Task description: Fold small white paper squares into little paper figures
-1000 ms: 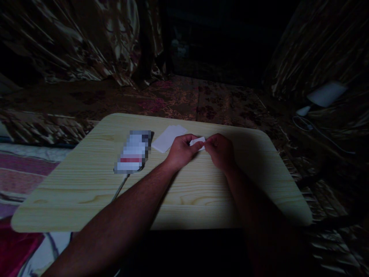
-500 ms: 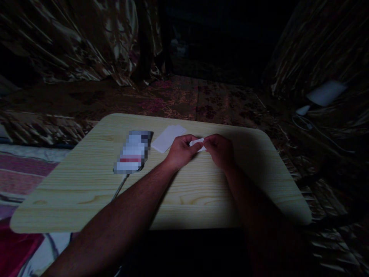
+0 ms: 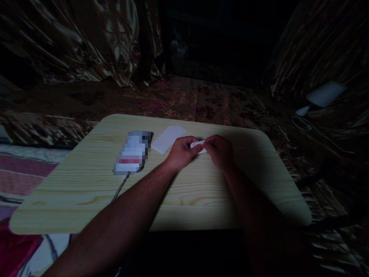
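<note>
A small piece of white paper (image 3: 198, 146) is pinched between my two hands over the middle of the table. My left hand (image 3: 183, 151) grips its left side, thumb on top. At the right end, my right hand (image 3: 219, 150) closes on the paper with thumb and fingertips. Much of the piece is covered by my fingers, so its full shape is hidden. Just left of my left hand lies a small stack of white paper sheets (image 3: 167, 139), slightly fanned at the far end.
A phone-like device (image 3: 132, 152), blurred out, lies on the left of the light wooden table (image 3: 198, 192), with a cable (image 3: 119, 187) running toward me. Beyond the table is a patterned cloth surface (image 3: 184, 96). A white lamp (image 3: 325, 94) stands at the right. Striped bedding (image 3: 25, 173) shows at the left.
The visible part of the paper looks narrower and slightly more tilted between my fingers. Both hands stay in nearly the same place.
</note>
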`<action>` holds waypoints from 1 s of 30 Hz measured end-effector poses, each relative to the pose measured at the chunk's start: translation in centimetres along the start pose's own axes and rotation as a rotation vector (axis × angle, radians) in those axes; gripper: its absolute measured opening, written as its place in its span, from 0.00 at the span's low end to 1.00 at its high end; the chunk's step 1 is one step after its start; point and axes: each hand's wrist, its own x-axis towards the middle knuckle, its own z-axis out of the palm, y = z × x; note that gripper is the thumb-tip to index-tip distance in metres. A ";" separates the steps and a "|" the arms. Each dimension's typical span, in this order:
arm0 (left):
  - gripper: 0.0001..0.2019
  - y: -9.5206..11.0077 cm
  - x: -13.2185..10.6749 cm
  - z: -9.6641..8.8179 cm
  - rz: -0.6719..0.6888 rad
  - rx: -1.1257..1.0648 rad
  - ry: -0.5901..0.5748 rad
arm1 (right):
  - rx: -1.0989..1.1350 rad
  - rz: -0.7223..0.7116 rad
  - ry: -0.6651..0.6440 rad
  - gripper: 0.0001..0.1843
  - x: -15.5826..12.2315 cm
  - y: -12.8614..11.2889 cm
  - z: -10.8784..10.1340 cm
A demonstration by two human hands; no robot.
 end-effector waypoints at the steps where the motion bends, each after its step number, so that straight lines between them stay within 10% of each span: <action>1: 0.16 0.0 0.0 0.0 0.002 0.004 -0.004 | -0.003 -0.001 0.003 0.08 0.0 0.0 0.0; 30: 0.14 -0.6 0.0 0.2 -0.034 -0.057 0.018 | 0.020 -0.051 0.082 0.07 0.1 0.4 -0.2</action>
